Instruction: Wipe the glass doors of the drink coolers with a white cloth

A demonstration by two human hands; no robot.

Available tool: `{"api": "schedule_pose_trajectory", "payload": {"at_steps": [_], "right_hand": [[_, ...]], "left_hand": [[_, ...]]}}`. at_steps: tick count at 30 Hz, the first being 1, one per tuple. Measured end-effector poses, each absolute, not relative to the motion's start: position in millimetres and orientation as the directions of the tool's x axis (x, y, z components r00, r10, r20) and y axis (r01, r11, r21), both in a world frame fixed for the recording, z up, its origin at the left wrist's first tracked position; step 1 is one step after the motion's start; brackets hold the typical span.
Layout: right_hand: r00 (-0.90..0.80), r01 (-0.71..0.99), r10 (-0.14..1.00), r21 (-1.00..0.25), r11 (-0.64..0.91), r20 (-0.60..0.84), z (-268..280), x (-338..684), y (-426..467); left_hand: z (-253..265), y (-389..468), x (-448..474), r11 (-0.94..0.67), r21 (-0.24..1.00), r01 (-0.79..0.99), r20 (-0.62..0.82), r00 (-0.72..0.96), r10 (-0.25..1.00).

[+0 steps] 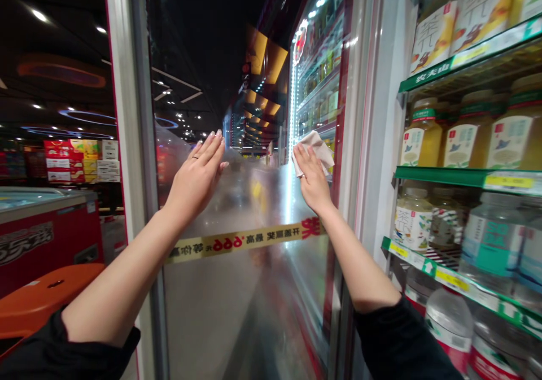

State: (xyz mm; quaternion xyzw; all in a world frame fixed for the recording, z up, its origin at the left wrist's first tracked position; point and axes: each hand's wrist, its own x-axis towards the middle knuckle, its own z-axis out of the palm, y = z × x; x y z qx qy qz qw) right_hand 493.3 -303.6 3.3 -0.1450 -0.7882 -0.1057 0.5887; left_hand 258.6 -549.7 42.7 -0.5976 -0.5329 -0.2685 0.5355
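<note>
A glass door (220, 306) in a silver metal frame stands before me. My left hand (199, 168) is raised at the door's middle, fingers straight and side by side, with a ring on one finger. It holds nothing; whether the palm touches the glass I cannot tell. My right hand (313, 177) presses a folded white cloth (318, 148) to the glass near the door's right edge. Part of the cloth is hidden under its fingers. Below both hands, a yellow strip (237, 243) with mirrored red and black lettering runs across the glass.
On the right, shelves hold drink bottles (419, 134) behind green price rails (444, 174). An orange stool (46, 295) stands at lower left beside a red chest freezer (46, 227). Stacked boxes (63, 162) are farther back. Lit shelves show in the glass.
</note>
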Motion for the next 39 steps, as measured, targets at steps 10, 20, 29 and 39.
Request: {"api": "schedule_pose_trajectory", "payload": {"at_steps": [10, 20, 29, 39], "right_hand": [[-0.405, 0.326, 0.039, 0.104, 0.94, 0.914, -17.6, 489.8, -333.6], [-0.41, 0.274, -0.005, 0.128, 0.953, 0.912, 5.0, 438.1, -384.5], [-0.407, 0.285, 0.011, 0.116, 0.951, 0.913, -7.0, 447.4, -379.6], [-0.466, 0.257, -0.053, 0.192, 0.947, 0.883, 21.2, 406.6, -419.9]], "left_hand": [[49.1, -564.0, 255.2, 0.121, -0.386, 0.914, 0.861, 0.31, 0.403], [29.5, -614.9, 226.4, 0.16, -0.444, 0.882, 0.862, 0.372, 0.344], [21.3, -615.0, 227.0, 0.187, -0.358, 0.915, 0.928, 0.326, 0.181], [7.3, -610.8, 207.4, 0.201, -0.226, 0.953, 0.974, 0.226, 0.025]]}}
